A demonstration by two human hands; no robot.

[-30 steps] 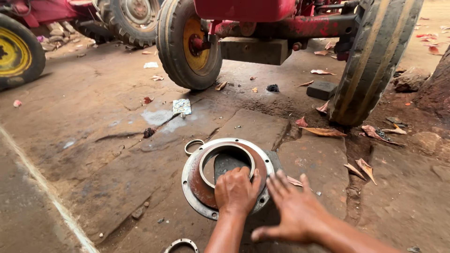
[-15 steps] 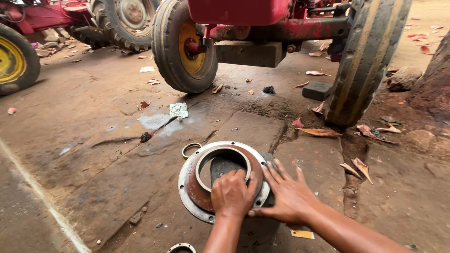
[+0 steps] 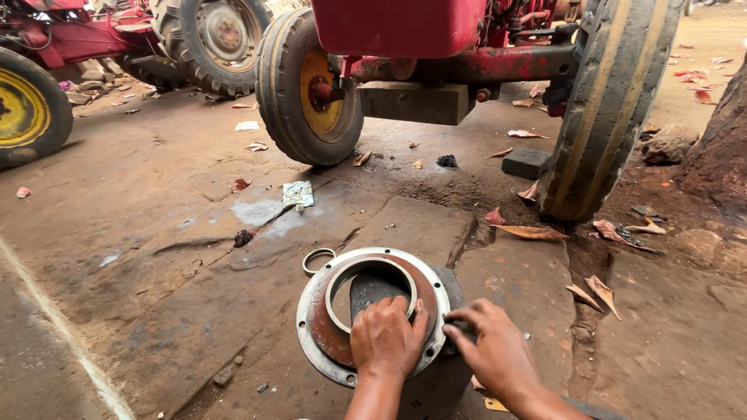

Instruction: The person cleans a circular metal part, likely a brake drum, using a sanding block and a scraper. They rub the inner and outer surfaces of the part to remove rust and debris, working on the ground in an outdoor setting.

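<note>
Left hand: the left hand (image 3: 385, 336) lies palm down on the near rim of a round, rusty steel flange plate with bolt holes around its edge (image 3: 315, 311); the fingers curl over the inner ring, pressing rather than clenched around anything.
Right hand: the right hand (image 3: 492, 351) sits just beside the plate's right edge, fingertips hooked on a dark block-like part (image 3: 451, 286) under that edge; whether it truly grips it I cannot tell.
Flange plate: it lies flat on the oil-stained concrete floor (image 3: 187, 311), low in the middle of the view, with a dark grey insert (image 3: 373, 286) showing through its central opening.
Nearby: a small loose metal ring (image 3: 317, 260) lies on the floor, touching or almost touching the plate's far left rim; a red tractor (image 3: 405, 27) stands well beyond on a yellow-hubbed front wheel (image 3: 307, 85) and a worn large tyre (image 3: 607, 109).
Step in hand: by the look of it, seating or steadying the plate on the part beneath.
Next move calls for: judging from the grip, even pressure from both hands so the plate stays level, fingers clear of the rim's underside.
</note>
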